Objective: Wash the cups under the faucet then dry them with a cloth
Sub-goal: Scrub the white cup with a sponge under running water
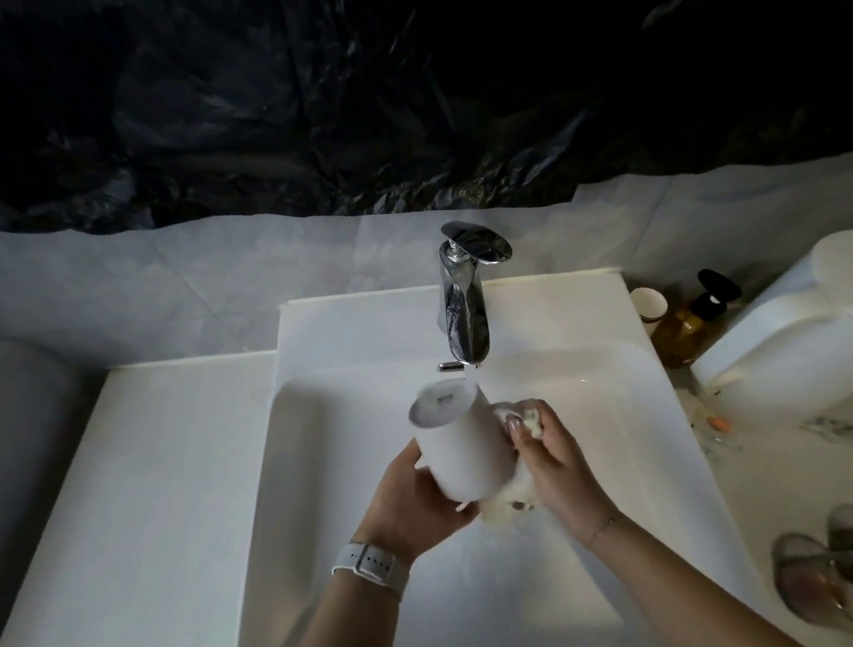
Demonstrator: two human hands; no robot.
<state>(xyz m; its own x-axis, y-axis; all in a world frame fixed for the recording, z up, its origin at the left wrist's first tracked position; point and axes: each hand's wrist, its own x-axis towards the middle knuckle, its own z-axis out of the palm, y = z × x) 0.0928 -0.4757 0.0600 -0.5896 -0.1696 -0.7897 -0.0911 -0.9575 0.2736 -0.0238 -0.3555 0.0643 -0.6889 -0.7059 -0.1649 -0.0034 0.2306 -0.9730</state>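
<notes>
Near edge: left hand (419,499) wrapped around the lower body of the white cup (458,439), fingers curled under it, wrist carrying a pale watch (371,565). Cup held in the air over the sink (369,638), below and just in front of the faucet (463,299), base turned up and away, mouth pointing down toward the wearer; probably tilted this way so leftover water drains into the basin and the outer wall stays exposed for wiping.

Right hand (554,456) closed on a pale cloth (507,502), fingers pinching a fold against the cup's side near the handle (504,412), remainder of the cloth hanging beneath the cup. Grip split on purpose: one hand steadies, the other rubs.

No stream visible at the spout; judged as the drying stage, not the rinse.

Farther right on the tabletop (180,474): several smoky glass cups (848,575) lying on their sides, wet or dry not discernible. Beyond these, a paper cup (649,306) and an amber pump bottle (692,320), kept clear of the basin.
</notes>
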